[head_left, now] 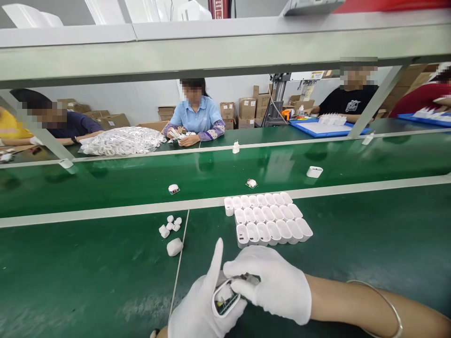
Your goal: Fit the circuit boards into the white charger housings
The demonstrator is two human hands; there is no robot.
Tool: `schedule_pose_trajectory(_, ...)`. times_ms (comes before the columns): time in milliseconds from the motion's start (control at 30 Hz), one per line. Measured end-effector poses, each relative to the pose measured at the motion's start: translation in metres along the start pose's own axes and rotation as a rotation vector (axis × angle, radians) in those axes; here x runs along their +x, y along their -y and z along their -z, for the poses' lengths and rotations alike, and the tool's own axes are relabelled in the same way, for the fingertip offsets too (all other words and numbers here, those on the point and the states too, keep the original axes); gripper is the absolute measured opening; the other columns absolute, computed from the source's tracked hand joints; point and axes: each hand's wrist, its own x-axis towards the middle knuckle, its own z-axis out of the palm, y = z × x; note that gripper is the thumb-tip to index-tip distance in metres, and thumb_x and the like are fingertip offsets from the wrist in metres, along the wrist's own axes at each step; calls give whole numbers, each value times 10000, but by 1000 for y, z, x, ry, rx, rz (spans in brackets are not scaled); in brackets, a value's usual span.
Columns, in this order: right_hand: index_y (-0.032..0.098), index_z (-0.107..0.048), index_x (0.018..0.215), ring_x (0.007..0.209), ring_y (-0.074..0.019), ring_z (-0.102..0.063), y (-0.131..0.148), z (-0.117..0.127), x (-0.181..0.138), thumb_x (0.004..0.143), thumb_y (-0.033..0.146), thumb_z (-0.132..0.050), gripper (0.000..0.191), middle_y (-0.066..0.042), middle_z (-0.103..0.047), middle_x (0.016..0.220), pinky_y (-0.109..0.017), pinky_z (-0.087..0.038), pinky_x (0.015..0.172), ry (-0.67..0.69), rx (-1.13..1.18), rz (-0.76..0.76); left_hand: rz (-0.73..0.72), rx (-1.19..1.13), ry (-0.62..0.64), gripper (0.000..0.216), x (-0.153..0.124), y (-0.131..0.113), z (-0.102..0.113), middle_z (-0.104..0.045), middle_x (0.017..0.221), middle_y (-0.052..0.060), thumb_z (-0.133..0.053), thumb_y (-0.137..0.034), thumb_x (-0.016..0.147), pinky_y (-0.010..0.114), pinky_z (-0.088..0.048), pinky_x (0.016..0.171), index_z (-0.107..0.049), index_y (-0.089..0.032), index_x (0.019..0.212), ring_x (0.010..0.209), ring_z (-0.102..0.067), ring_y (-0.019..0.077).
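Note:
My gloved left hand (199,307) is closed around a small white plastic housing (232,309), its open end facing up. Inside it I see a circuit board (221,306) with a white lump on it. My gloved right hand (276,281) reaches over the housing, thumb and fingers bent in a pinch near its far rim. A small greyish part (251,279) shows between those fingers, too covered to name. Just beyond, white open housings (262,232) stand in three rows. Left of them lie a larger white putty lump (174,247) and several small putty pieces (170,226).
Across a green conveyor belt (211,171) lie two circuit boards (174,189), a white housing (314,172) and a plug adapter (236,147). Co-workers sit opposite, near a bag of white parts (123,141) and a blue tray (317,127). A shelf beam (225,51) spans overhead.

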Motion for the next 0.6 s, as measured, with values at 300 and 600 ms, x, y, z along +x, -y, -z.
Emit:
schedule_pose_trajectory(300,207,-618,662,568,-56,-417,-1,-2,0,733,135,-598,103,73,-490,572,-160,-322,558,103,147,-156,47,-105,111,1069,-6,9,-6,-708,1090,56,-580,-299,824,280,-587,737,290,-240,1441,858,-707,205)
schedule_pose_trajectory(600,185,-698,631,541,-77,-481,10,7,12,744,249,-671,132,54,-573,558,-186,-340,522,422,186,-282,205,-18,145,882,-13,8,-6,-706,1010,114,-660,-427,756,371,-576,718,-224,-231,1497,838,-693,279)
